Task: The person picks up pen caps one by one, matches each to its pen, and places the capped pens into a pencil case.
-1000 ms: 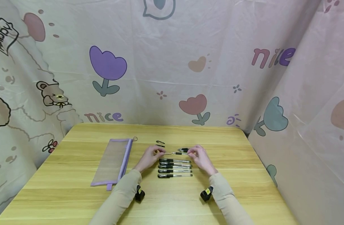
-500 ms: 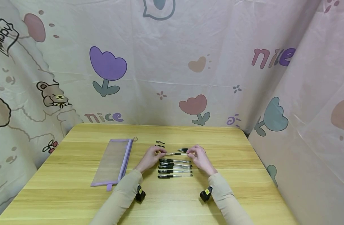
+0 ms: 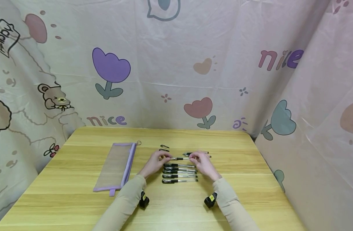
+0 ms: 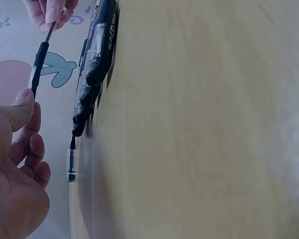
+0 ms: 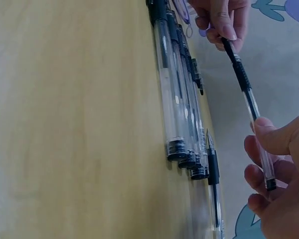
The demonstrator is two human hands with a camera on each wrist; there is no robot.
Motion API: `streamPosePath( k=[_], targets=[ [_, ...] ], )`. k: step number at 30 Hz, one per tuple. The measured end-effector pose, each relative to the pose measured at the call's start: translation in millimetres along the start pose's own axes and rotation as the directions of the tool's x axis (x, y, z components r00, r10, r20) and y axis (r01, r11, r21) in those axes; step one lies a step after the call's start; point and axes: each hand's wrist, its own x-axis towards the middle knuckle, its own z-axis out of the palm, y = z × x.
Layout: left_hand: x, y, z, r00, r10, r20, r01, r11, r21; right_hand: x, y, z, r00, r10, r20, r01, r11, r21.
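I am holding one pen (image 3: 180, 158) over the desk (image 3: 251, 179), my left hand (image 3: 156, 162) pinching its tip end and my right hand (image 3: 203, 163) its barrel. I think capping needs a straight push.

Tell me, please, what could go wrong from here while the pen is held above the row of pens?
The pen is only pinched at its ends by the left hand and right hand, so it might slip and scatter the row of capped pens below. The two loose caps lie apart and could get knocked toward the mesh pouch.
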Motion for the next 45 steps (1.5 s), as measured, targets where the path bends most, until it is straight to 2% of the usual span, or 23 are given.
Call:
streamPosePath(
  k=[9, 14, 21, 32, 45],
  targets=[
    [-0.9, -5.4, -1.7, 0.999, 0.018, 0.028, -0.016, 0.998, -0.053, 1, 3, 4, 1.0, -0.024, 0.018, 0.023, 0.997, 0.068],
    [-1.9, -5.2, -0.3, 1.0, -0.019, 0.005, 0.019, 0.998, -0.065, 1, 3, 6, 0.999, -0.001, 0.032, -0.002, 0.994, 0.11],
    [-3.8, -5.5, 3.8, 0.997, -0.072, -0.039, 0.068, 0.994, -0.087, 1, 3, 9, 1.0, -0.008, 0.017, 0.006, 0.993, 0.12],
    [-3.8, 0.7, 3.8, 0.993, -0.103, -0.058, 0.096, 0.989, -0.112, 3, 4, 10, 0.999, 0.018, 0.04, -0.023, 0.991, 0.13],
    [-2.8, 3.3, 4.4, 0.997, -0.047, -0.055, 0.044, 0.998, -0.048, 2, 7, 8, 0.998, 0.03, 0.059, -0.04, 0.986, 0.162]
  ],
)
